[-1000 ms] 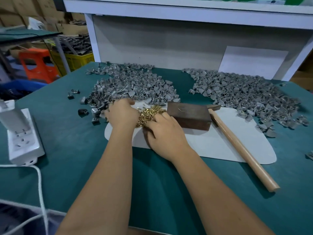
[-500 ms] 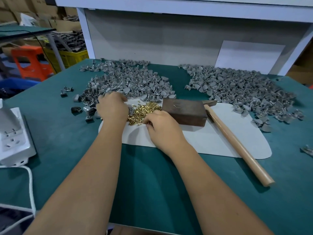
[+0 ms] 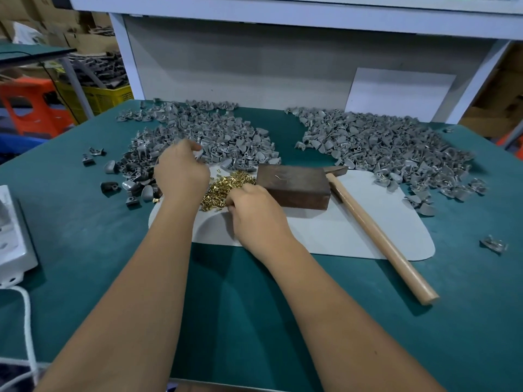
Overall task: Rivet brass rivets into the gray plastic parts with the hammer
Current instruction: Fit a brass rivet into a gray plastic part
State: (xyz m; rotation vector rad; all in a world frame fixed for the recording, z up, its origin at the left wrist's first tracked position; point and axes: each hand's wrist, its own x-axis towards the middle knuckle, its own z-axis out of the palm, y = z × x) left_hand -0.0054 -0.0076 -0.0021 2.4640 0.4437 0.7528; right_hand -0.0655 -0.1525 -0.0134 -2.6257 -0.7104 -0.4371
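A heap of small brass rivets (image 3: pixel 226 186) lies on the white mat (image 3: pixel 353 230). My right hand (image 3: pixel 254 213) sits at the heap's near edge with its fingers curled into the rivets, and the fingertips are hidden. My left hand (image 3: pixel 181 172) reaches into the near edge of the left pile of gray plastic parts (image 3: pixel 215 137) and pinches one part there. A dark wooden block (image 3: pixel 294 188) stands just right of the rivets. The hammer (image 3: pixel 376 233) lies beside the block, its wooden handle pointing toward me. A second pile of gray parts (image 3: pixel 382 145) is spread at the right.
Loose gray parts (image 3: pixel 113 186) are scattered left of the mat, and one (image 3: pixel 493 244) lies at the far right. A white power strip (image 3: pixel 11 236) with its cable sits at the table's left edge. A gray back panel (image 3: pixel 240 66) closes the table's far side.
My left hand has moved away from the rivets and up into the left gray pile. My right hand has stayed at the rivet heap. The camera has tilted slightly.
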